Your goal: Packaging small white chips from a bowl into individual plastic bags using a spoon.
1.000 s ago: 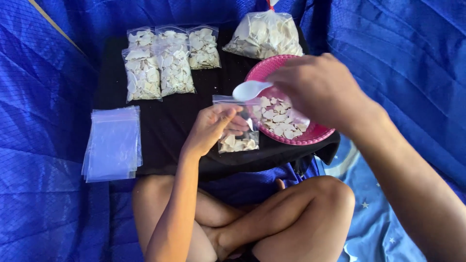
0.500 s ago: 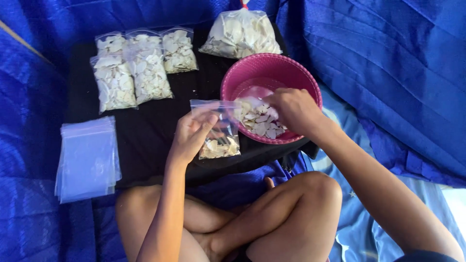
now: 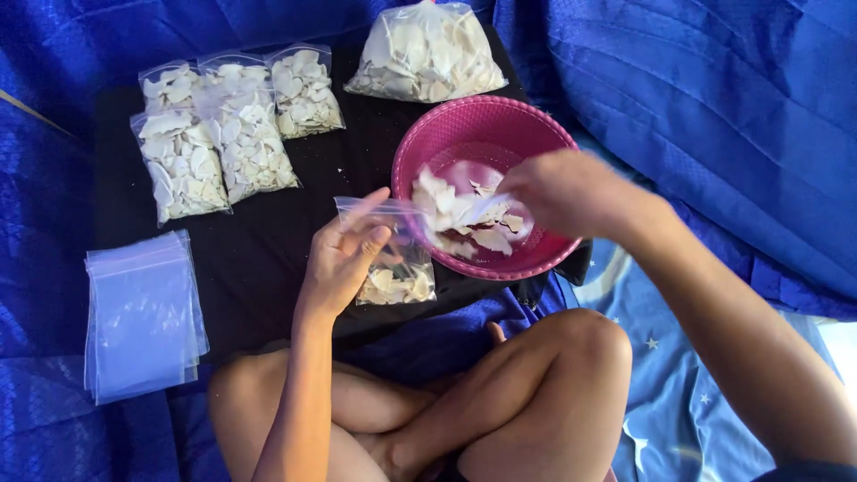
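Two hands busy, left hand [image 3: 344,259] pinching small bag [image 3: 393,254] open, right hand [image 3: 558,192] gripping loaded spoon [image 3: 464,214] at pink bowl [image 3: 428,134] rim

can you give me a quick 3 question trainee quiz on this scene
1. True or false: the left hand holds a small clear bag partly filled with pale chips.
2. Where does the right hand hover? A) over the pink bowl B) over the stack of empty bags C) over the big bag
3. How many filled small bags lie at the mat's far left?

Key: 1 true; 2 A; 3 four.
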